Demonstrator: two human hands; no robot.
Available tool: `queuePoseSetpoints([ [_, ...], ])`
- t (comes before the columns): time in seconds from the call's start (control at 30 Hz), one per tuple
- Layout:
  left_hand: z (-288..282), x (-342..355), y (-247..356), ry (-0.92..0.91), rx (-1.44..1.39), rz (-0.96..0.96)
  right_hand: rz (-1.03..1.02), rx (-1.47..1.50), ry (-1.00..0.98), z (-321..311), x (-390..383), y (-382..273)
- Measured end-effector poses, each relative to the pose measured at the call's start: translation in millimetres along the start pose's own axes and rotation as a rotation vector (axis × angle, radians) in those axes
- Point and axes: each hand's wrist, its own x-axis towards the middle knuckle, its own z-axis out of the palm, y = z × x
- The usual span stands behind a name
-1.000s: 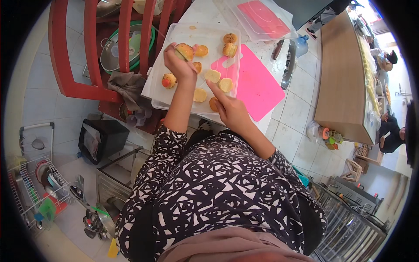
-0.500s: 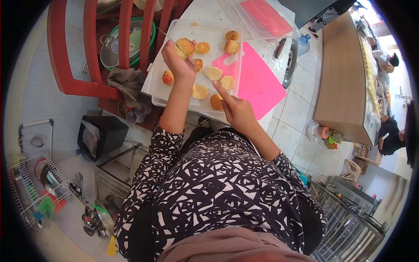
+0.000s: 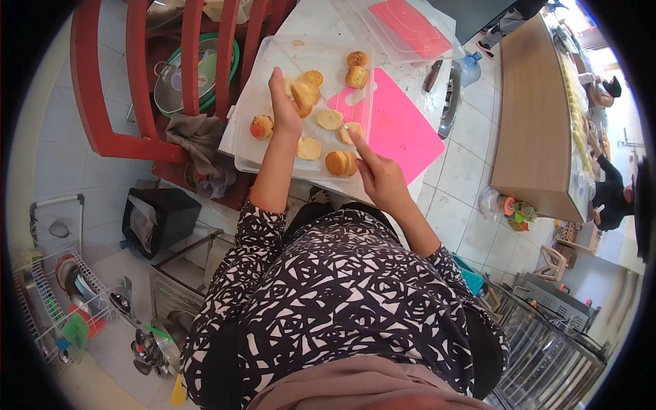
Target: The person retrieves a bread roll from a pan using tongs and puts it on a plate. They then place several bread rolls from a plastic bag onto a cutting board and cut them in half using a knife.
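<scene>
My left hand [image 3: 285,113] is over the left half of a translucent plastic tray [image 3: 249,152]. A pale yellow cut bun [image 3: 305,97] rests against its palm and fingers, slightly blurred. My right hand [image 3: 380,175] is at the tray's lower right, index finger stretched and the other fingers curled. Its fingertip is at a bun half [image 3: 350,132]; whatever the curled fingers hold is hidden. Two more bun halves, one upper [image 3: 330,119] and one lower [image 3: 309,148], lie cut side up between my hands. A bun with a red spot [image 3: 261,127] sits left of my left wrist.
Filled-looking buns stand at the tray's upper right [image 3: 356,76] and lower right [image 3: 337,162]. A pink cutting board [image 3: 403,130] lies partly under the tray. Beyond are a clear lid [image 3: 447,51] and a knife [image 3: 432,76]. A red chair [image 3: 109,133] stands left; people work far right.
My left hand has tilted and lowered the bun toward the tray's middle. My right fingertip has moved from the upper bun half to the one on the right.
</scene>
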Motion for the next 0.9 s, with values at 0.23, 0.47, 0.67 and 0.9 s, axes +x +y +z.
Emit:
queuePoseSetpoints([
  [0.23,32.8,29.7,-42.2,-0.640,0.884,0.619,0.169,0.002,0.205,-31.7,-12.3,18.0],
  [0.47,85.4,47.7,-72.1,-0.973,1.416,0.849,0.301,-0.052,0.221,-44.3,-32.3,24.6],
  [0.67,96.1,57.2,-39.2,-1.138,1.756,0.515,0.303,-0.022,0.242,-47.2,-43.0,28.7],
  [0.9,49.4,45.2,1.6,-0.799,-0.009,-0.470,0.168,0.163,0.233,-36.9,-24.9,29.1],
])
